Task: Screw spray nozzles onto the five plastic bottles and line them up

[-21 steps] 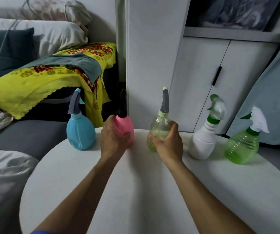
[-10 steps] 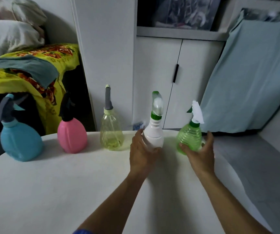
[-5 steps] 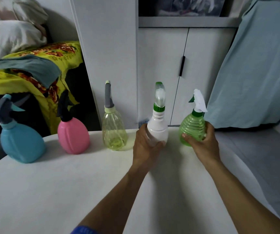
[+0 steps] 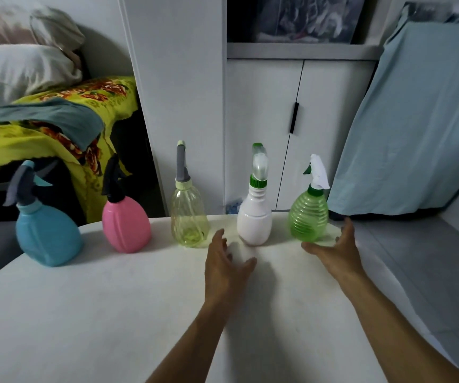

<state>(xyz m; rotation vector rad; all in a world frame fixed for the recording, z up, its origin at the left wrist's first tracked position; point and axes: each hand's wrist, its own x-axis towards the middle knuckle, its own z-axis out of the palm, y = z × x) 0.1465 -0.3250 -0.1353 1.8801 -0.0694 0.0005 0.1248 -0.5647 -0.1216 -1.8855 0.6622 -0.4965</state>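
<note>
While both hands hover spread and empty above the white round table (image 4: 84, 313), five spray bottles stand upright in a row along its far edge, nozzles fitted. From frame left to right: blue bottle (image 4: 47, 239), pink bottle (image 4: 126, 225), clear yellow bottle (image 4: 189, 217), white bottle (image 4: 254, 219), green ribbed bottle (image 4: 308, 219). Left hand (image 4: 227, 265), fingers wide, sits just in front of the white bottle, not touching. Right hand (image 4: 336, 251), fingers wide, cups near the green bottle's base; contact cannot be told. White cabinet (image 4: 264, 128) behind; yellow floral blanket (image 4: 43, 128) at upper left.
</note>
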